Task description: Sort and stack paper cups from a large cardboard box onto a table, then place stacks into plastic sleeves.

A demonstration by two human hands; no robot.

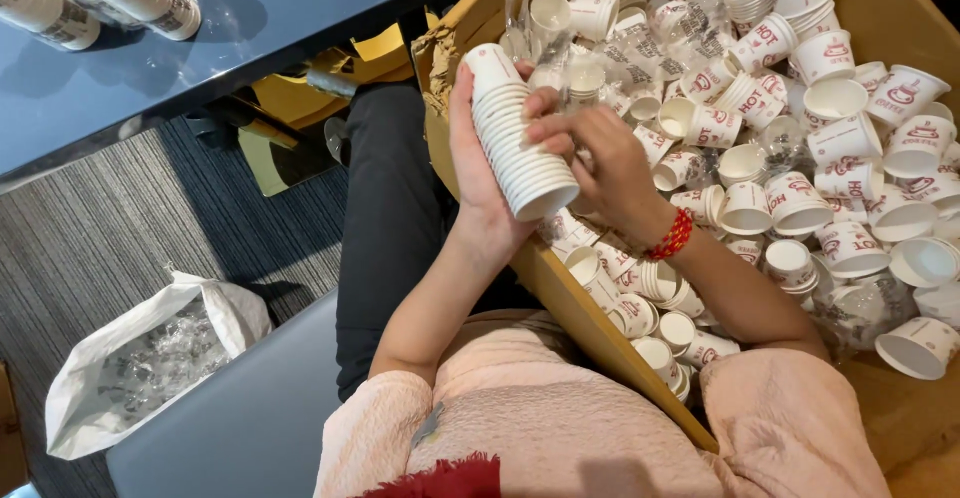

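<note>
From my seat the view is evenly and warmly lit, bright enough to read everything. The glossy dark blue counter (250,18) mirrors pale patches of overhead light and carries soft shadows beside the wrapped stacks of cups at the top left. Inside the large brown cardboard box (600,328) the loose white paper cups with red print (850,138) are the brightest thing and nearly wash out; clear plastic wrap among them throws small glints. The grey striped carpet (90,238) sits dimmer. I see slight softness on my left hand (478,173) and right hand (600,163), and wide-angle stretching toward the corners.
</note>
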